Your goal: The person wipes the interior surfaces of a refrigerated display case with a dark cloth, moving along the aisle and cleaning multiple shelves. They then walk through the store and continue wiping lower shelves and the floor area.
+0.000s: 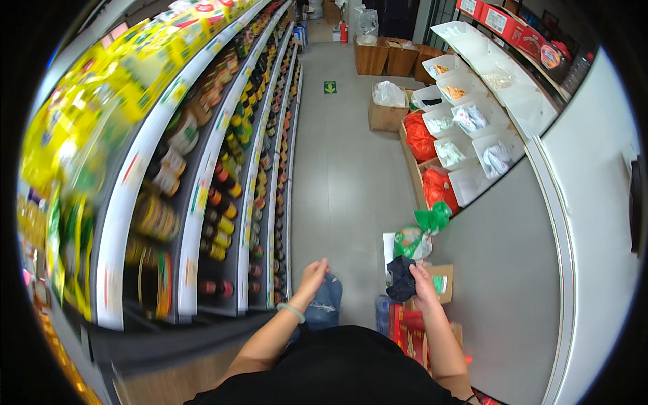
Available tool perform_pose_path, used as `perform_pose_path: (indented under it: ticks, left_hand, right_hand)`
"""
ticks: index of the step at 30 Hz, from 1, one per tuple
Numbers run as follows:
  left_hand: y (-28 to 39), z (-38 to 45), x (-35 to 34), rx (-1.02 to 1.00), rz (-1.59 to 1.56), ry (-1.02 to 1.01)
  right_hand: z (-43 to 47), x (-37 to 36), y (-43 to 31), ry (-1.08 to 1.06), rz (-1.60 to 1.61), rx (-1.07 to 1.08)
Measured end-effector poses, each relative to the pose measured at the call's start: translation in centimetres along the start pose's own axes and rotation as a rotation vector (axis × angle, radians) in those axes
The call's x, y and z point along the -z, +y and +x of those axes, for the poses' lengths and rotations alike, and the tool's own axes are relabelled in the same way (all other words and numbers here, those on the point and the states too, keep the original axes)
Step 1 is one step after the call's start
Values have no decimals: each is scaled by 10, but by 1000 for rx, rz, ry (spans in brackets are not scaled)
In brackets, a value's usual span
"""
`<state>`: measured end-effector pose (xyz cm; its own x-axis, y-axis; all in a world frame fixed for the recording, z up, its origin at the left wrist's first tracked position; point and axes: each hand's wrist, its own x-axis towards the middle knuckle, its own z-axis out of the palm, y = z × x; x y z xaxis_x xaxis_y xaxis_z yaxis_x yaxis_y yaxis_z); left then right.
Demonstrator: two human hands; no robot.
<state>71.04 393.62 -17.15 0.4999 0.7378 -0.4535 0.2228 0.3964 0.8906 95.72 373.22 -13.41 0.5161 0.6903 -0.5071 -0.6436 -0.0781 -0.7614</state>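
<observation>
A dark, crumpled cloth [401, 279] hangs from my right hand [424, 284], whose fingers are closed on it. My left hand [314, 276] is held low in front of my body, above the leg of my blue jeans [326, 298]; its fingers are curled and I see no object in it. A pale bangle [291, 312] circles my left wrist. Just beyond the cloth, a knotted green and white plastic bag [412, 242] rests near a cardboard box [441, 281]. Below the cloth stands a red printed box [406, 329].
Long shelves of sauce bottles and jars [217, 238] line the left side. On the right are white bins [476, 116], red plastic bags [419, 136] and a grey panel [506, 273]. Wooden containers [372, 58] and a fire extinguisher [343, 32] stand farther along the grey floor [344, 167].
</observation>
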Motion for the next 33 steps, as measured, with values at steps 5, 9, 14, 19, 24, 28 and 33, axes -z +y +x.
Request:
perform_pose_path:
  ticks: [5,9,14,19,24,28,33]
  left_hand:
    - [-17,173,53,116,222,37]
    - [80,330,16,-140,461,-96]
    - [243,480,-40,-291,518,-333]
    - [261,659,-24,-270,593,-477]
    - [253,744,78,14,737,-119]
    - [217,798,163,254,575,102]
    - [264,920,192,447,216,326]
  right_hand:
    - [138,-59,-85,52,3,17]
    - [251,-69,-142,254,72,-5]
    - [384,-103,-224,191,79,70]
    - [557,-120,-315,181,61,53]
    - [743,-198,-395,40,-40,8]
    - [881,-292,-449,-46,-116,-75]
    - [1060,-382,-490,-155,-181,-51]
